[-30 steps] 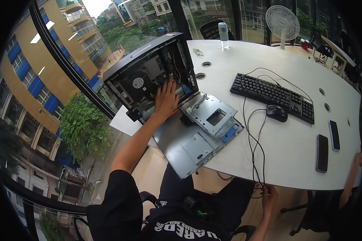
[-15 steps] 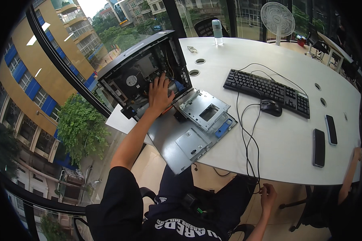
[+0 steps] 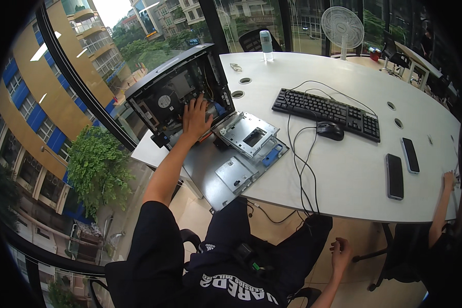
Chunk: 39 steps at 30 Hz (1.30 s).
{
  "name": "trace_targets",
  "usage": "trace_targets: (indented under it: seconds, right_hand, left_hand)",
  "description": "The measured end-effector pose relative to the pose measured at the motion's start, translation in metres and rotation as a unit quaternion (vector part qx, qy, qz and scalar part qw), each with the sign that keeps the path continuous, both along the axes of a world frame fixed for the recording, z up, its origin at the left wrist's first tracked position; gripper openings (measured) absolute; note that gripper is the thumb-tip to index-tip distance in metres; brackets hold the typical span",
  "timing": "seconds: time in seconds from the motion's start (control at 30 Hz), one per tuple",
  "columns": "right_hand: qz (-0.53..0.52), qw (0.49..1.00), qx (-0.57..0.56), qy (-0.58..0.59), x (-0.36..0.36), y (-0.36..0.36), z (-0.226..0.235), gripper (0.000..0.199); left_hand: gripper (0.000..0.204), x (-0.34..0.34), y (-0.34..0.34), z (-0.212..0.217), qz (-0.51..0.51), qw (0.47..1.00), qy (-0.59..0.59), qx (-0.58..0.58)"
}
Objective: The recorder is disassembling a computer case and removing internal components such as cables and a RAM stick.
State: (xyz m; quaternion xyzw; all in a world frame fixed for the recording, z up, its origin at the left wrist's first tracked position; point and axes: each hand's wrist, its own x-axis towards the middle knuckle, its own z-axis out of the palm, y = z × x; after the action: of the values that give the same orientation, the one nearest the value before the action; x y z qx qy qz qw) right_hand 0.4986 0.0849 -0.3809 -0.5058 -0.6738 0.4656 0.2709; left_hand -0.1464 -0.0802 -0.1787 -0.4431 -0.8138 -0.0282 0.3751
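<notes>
The left hand lies flat, fingers spread, inside the opened computer case at ten o'clock on the tabletop — pressing, its grip closed on nothing. The case lies on its side, showing a fan and cables; its metal drive cage sits just beside it — while the right hand hangs loose and empty below the tabletop at five o'clock.

Large white table with rounded edge, round cable holes in its top; beige tiled floor beneath; floor-to-ceiling glass wall on the left and far side, dark mullions between panes; outside, daylight, a yellow building with blue window panels, green trees below, more blocks and greenery farther off; ceiling lights reflected as white bars in the glass; white pedestal fan at the far table edge; dark office chair behind the table, against the window; another table at far right.
</notes>
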Motion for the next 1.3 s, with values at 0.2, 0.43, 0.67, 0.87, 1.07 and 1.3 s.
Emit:
trace_targets:
  seconds: [0.2, 0.43, 0.67, 0.87, 1.07, 1.3]
  right_hand:
    - [-0.038, 0.999, -0.005, 0.002, 0.023, -0.010, 0.004, 0.023]
    - [-0.064, 0.998, -0.019, -0.010, 0.043, -0.017, 0.004, 0.023]
    - [-0.075, 0.997, -0.012, -0.034, 0.049, -0.015, 0.000, 0.023]
    - [-0.055, 0.998, -0.016, -0.020, 0.032, -0.006, -0.002, 0.022]
    - [-0.030, 0.999, -0.019, -0.009, 0.015, -0.004, -0.003, 0.022]
    - [-0.013, 1.000, -0.017, -0.013, 0.011, -0.004, -0.004, 0.022]
  left_hand:
    - [0.056, 0.001, 0.003, 0.000, 0.016, 1.000, -0.019, -0.009]
    - [0.052, 0.016, -0.015, -0.013, 0.014, 0.999, 0.033, 0.020]
    - [0.035, 0.071, -0.039, 0.012, -0.037, 0.994, -0.041, 0.094]
    - [0.026, 0.058, -0.007, 0.005, -0.023, 0.838, -0.487, 0.245]
    - [0.029, 0.034, 0.022, -0.004, -0.056, 0.631, -0.699, 0.330]
    - [0.031, 0.080, 0.020, 0.030, -0.272, 0.698, -0.535, 0.390]
